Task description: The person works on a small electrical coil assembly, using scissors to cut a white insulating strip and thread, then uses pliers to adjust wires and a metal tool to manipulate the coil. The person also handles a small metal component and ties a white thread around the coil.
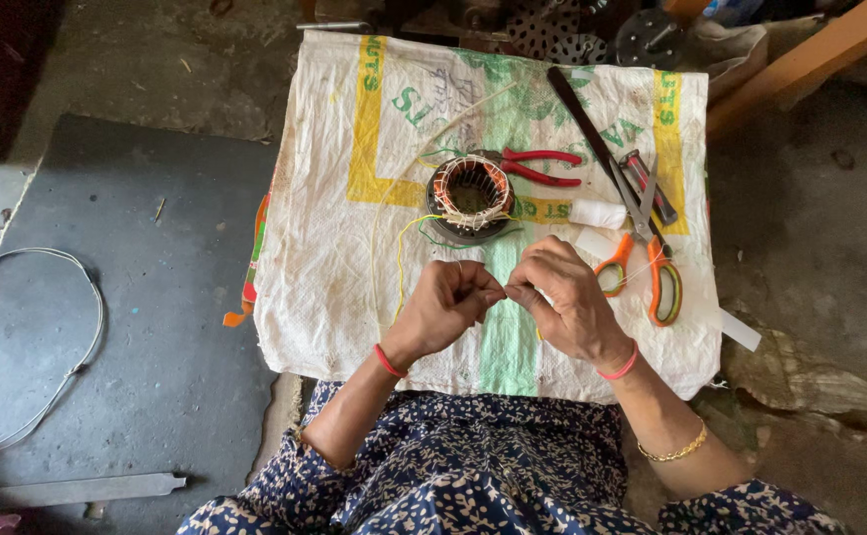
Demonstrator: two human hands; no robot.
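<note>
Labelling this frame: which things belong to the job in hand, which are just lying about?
In use: left hand, right hand, thin yellow thread, round copper-wound stator ring.

Lying about: orange-handled scissors, red-handled pliers, long dark flat file, grey wire loop.

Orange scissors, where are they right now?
In the head view, the orange scissors lie on the white sack, just right of the right hand and below the red pliers.

thin yellow wire (401,260), pinched, trailing to stator (470,198)
</note>
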